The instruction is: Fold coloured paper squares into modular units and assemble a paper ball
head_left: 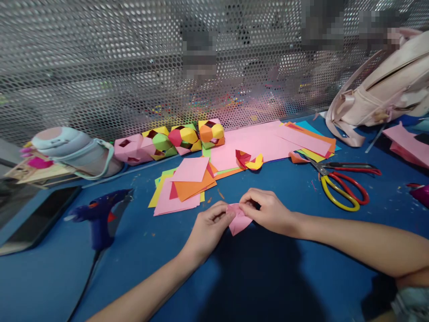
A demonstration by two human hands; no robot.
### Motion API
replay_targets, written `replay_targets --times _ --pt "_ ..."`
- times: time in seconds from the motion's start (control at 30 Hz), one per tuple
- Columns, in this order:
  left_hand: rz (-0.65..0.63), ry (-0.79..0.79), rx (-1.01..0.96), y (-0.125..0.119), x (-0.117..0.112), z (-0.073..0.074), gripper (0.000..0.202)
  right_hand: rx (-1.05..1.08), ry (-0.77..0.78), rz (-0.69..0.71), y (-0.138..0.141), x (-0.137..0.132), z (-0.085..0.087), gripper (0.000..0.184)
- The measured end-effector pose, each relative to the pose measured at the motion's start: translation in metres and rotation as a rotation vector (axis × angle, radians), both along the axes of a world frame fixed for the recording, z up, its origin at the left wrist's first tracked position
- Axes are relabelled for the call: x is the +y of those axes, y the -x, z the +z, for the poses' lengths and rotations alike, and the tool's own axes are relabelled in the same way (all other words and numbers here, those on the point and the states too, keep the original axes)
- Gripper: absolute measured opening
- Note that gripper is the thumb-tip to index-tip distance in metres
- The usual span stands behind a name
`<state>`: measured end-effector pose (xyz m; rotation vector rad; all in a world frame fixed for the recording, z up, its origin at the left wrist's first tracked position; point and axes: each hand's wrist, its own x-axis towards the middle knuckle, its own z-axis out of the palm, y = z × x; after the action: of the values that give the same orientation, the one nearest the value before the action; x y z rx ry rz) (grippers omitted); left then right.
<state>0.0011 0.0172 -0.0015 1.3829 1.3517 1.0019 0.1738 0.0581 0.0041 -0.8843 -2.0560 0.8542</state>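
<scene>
Both my hands pinch a small folded piece of pink paper (237, 224) just above the blue table. My left hand (210, 226) grips its left edge between thumb and fingers. At the upper right edge, my right hand (268, 210) is closed on the same paper. Beyond my hands lie a folded red paper piece (241, 159) and a folded yellow one (256, 162). Loose paper squares (191, 174) in pink, orange and yellow are stacked to the left of them. Right of my hands rest scissors (340, 190) with yellow and red handles.
A blue glue gun (100, 219) and a phone (40, 217) lie at the left, near a pale bottle (77, 150). Several folded paper balls (161, 142) line the perforated metal panel (134, 67). Pink sheets (244, 143) lie behind; a backpack (385, 89) stands at the right.
</scene>
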Motion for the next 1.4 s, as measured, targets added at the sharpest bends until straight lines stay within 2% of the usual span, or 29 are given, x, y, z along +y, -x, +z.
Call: replay_targets --times 0.2,0.33,0.43,0.53,0.63,0.77,1.1,1.4 --pt "0.065 0.069 -0.025 -0.003 0.0 -0.005 0.015 -0.033 -0.031 0.027 0.001 0.0 -0.002 0.01" --pt "0.029 0.082 -0.039 -0.004 -0.001 0.0 0.019 -0.039 -0.039 0.029 0.001 0.0 -0.002 0.01" --pt "-0.014 0.117 -0.162 -0.003 -0.002 0.002 0.028 -0.033 -0.026 0.021 0.0 0.0 -0.001 0.01" --pt "0.011 0.178 -0.265 0.0 -0.003 -0.002 0.036 -0.022 -0.004 0.012 -0.001 0.001 0.001 0.01" --pt "0.041 0.16 -0.223 0.002 -0.003 -0.007 0.032 -0.002 0.017 0.011 0.0 0.001 0.001 0.01" --pt "0.014 0.126 -0.196 0.003 -0.002 -0.005 0.027 0.013 0.036 0.016 0.0 0.0 0.001 0.01" --pt "0.106 0.015 0.091 0.001 -0.003 0.001 0.028 0.002 0.069 0.032 0.001 -0.002 0.002 0.01" --pt "0.15 -0.037 0.141 0.0 -0.004 0.003 0.028 0.001 0.142 0.027 0.003 -0.006 0.003 0.009"
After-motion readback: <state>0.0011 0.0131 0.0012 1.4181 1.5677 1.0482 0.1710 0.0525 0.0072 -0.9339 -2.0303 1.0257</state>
